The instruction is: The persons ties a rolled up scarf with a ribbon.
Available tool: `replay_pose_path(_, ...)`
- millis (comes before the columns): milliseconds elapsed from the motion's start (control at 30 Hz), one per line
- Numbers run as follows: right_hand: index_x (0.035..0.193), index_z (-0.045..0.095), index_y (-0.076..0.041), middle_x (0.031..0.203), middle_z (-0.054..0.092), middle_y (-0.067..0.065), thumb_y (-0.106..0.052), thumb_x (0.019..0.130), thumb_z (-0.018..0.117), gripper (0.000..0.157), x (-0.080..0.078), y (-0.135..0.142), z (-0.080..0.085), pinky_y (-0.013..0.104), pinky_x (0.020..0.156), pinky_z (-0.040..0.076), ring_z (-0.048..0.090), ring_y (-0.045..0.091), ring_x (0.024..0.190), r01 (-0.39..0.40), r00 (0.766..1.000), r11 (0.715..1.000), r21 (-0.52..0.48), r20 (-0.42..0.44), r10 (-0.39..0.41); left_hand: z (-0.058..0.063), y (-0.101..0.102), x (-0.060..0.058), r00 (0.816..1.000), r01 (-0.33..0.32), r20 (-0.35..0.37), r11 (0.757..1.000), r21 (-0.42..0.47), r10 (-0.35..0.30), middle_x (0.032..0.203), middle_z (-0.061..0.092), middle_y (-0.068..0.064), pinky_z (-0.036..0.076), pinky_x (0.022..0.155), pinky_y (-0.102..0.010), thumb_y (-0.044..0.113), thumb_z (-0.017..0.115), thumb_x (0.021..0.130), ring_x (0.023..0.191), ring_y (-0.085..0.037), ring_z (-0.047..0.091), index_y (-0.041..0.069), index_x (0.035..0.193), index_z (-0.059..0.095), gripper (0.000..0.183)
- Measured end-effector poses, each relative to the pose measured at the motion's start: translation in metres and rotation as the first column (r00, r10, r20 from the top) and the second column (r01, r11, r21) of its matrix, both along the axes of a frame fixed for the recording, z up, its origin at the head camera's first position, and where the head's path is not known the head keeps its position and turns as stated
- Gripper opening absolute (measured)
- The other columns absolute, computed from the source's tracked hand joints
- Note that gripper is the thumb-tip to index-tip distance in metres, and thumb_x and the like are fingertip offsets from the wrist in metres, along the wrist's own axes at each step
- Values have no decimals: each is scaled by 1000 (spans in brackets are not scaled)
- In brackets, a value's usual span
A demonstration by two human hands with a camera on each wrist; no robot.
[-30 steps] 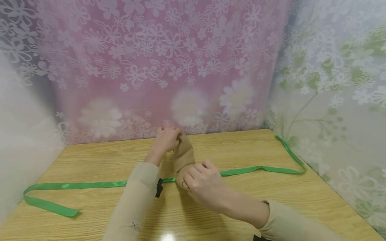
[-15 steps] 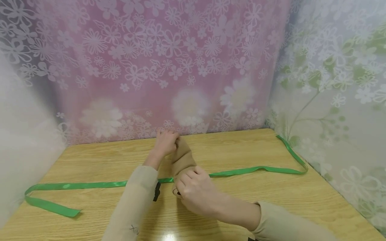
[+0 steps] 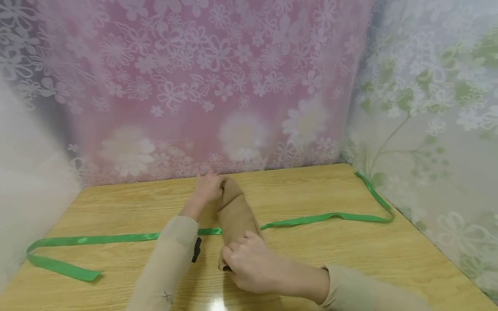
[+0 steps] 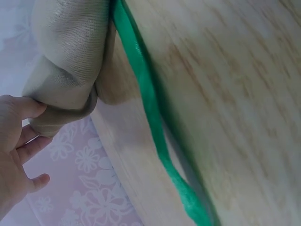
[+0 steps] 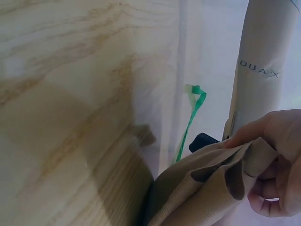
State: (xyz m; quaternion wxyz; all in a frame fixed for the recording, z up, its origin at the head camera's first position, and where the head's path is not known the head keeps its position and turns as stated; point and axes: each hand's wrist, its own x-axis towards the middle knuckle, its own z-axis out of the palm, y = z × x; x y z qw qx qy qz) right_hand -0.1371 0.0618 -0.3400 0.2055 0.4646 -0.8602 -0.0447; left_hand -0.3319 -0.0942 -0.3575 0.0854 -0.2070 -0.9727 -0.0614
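A folded brown cloth (image 3: pixel 237 216) stretches between my two hands, lying across the middle of a green ribbon (image 3: pixel 303 221). My left hand (image 3: pixel 208 188) pinches its far end. In the left wrist view, the left thumb and fingers (image 4: pixel 32 147) grip a corner of the cloth (image 4: pixel 70 61). Nearer to me, my right hand (image 3: pixel 253 264) grips the other end, where a small dark mark shows. Several layers of the cloth (image 5: pixel 207 188) fold over one another beneath the right hand (image 5: pixel 277 165). What the cloth is, or whether it wraps anything, I cannot tell.
The ribbon's left end (image 3: pixel 66 268) bends back towards me on the wooden table (image 3: pixel 128 211), and its right part runs up to the far right corner. A pink flowered curtain (image 3: pixel 194 86) hangs behind the table, and pale sheets flank both sides.
My right hand has drawn its end of the cloth towards me and down, so the cloth now looks longer and smoother. My left hand has shifted slightly left and lower.
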Motion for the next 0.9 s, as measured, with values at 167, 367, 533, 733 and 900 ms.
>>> replay_pose_path(167,66,52,-20,56,42,-13,-18,66,74,23,4,-3,-4,18,51,23,40,0,52,-15,998,1000,-15,61,16,-3,-1,-1,1000,-3,-13,1000,5,3,107,64,-10,20,100,-66,4,48,90,106,-34,54,21,124,61,40)
replay_pose_path(367,64,53,-25,57,42,-16,-22,64,75,23,8,-2,-9,19,53,24,42,-4,54,-30,997,999,18,75,28,-3,3,-1,1000,4,-1,1000,10,-4,117,61,-13,21,100,-65,5,47,90,119,-37,47,20,126,59,41)
replay_pose_path(533,58,48,-26,50,35,-16,-23,66,74,27,13,-3,-12,18,51,25,34,-5,47,-60,996,996,72,76,55,-4,3,-1,1000,-10,11,1000,-25,10,106,65,-13,22,100,-65,5,49,88,108,-35,55,19,125,60,41)
replay_pose_path(733,51,37,-27,45,23,-15,-13,67,69,38,13,-3,-19,14,46,16,17,-3,45,-116,989,992,51,94,111,-5,4,-1,1000,-17,12,996,-84,18,99,66,-11,23,99,-64,11,48,92,102,-33,58,17,116,66,30)
replay_pose_path(900,52,42,-29,45,26,-16,-16,68,69,34,15,-4,-22,16,45,17,21,-4,44,-110,987,988,109,132,95,-5,4,2,998,-19,54,992,-123,26,113,62,-11,18,102,-64,12,44,96,113,-33,51,18,122,62,33)
